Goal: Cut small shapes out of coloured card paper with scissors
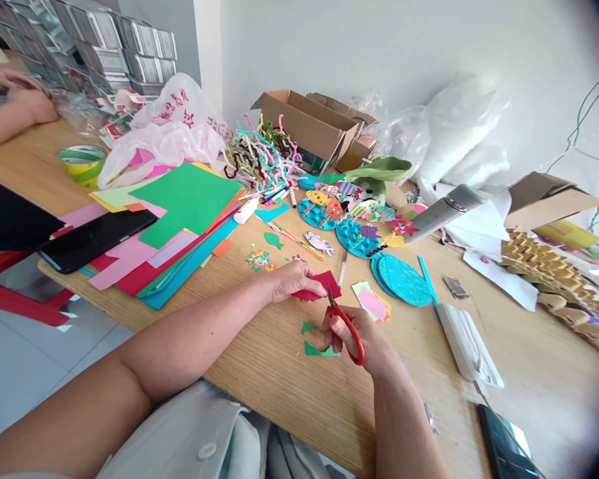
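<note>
One wooden desk (274,359) is being crowded by craft materials. On its left side, one stack of coloured paper (194,199) is being topped by a green sheet, with pink, red and blue edges being shown beneath. Behind the stack, one crumpled plastic bag (180,110) is being marked by red Chinese characters; these are being broken up by folds and cannot be read in full. Farther back, one open cardboard box (304,120) is being set near the wall.

Two hands are being used at the near part: by the left hand (295,279) red paper is being pinched, and by the right hand (372,339) scissors are being gripped through their handles. Two dark phones are being kept well apart, one phone (97,241) on the stack and the other phone (504,439) at lower right. Two blue ovals (409,279) are being overlapped.

The one pair of scissors (361,352), red-handled, is being held with its blades at the red paper (330,281), a small, plain, deep-red, straight-edged piece being held just above the desk. One green paper fish (273,240) is being displayed beyond, near scattered tiny coloured bits (259,259), too many to be counted.
</note>
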Demonstrator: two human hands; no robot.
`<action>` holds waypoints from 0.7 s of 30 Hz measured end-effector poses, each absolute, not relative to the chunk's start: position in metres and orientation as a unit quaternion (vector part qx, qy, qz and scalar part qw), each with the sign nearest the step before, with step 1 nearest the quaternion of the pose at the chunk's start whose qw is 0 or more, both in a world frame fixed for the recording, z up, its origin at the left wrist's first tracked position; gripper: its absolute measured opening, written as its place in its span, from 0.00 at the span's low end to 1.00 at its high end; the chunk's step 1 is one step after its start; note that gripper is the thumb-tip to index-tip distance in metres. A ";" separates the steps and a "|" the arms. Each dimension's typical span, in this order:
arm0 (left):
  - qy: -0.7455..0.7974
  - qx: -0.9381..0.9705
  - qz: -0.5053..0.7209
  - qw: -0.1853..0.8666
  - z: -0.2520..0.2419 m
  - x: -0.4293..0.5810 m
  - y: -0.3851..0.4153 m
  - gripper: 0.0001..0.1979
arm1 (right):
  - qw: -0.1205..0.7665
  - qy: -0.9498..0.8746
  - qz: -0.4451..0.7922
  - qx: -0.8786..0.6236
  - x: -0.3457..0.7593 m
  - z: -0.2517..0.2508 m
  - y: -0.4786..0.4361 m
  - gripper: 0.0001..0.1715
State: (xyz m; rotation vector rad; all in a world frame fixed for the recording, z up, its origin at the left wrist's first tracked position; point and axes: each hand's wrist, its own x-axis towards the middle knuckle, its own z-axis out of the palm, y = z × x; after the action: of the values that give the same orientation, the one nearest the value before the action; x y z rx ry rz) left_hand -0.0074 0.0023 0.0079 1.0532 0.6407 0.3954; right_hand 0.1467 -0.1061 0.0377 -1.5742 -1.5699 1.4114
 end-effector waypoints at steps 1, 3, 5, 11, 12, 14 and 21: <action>0.299 0.491 0.183 0.797 0.008 -0.008 0.002 0.12 | 0.251 -0.578 0.520 -0.576 0.147 0.038 -0.106 0.33; 0.299 0.491 0.180 0.798 0.008 -0.008 0.002 0.12 | 0.252 -0.582 0.524 -0.568 0.148 0.037 -0.106 0.33; 0.297 0.487 0.179 0.801 0.009 -0.008 0.002 0.12 | 0.254 -0.584 0.530 -0.560 0.150 0.035 -0.106 0.33; 0.293 0.482 0.178 0.806 0.011 -0.008 0.002 0.12 | 0.253 -0.582 0.530 -0.563 0.150 0.034 -0.108 0.33; 0.293 0.482 0.178 0.807 0.011 -0.008 0.002 0.12 | 0.251 -0.582 0.529 -0.564 0.150 0.034 -0.108 0.33; 0.294 0.481 0.178 0.806 0.011 -0.008 0.002 0.12 | 0.250 -0.582 0.528 -0.566 0.150 0.034 -0.107 0.33; 0.291 0.488 0.176 0.804 0.012 -0.008 0.002 0.11 | 0.253 -0.573 0.526 -0.576 0.148 0.035 -0.107 0.33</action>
State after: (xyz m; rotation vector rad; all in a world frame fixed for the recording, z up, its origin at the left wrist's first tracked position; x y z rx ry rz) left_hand -0.0085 0.0018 0.0119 1.0455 0.6224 0.3774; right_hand 0.1482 -0.1067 0.0349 -1.5653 -1.5566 1.4306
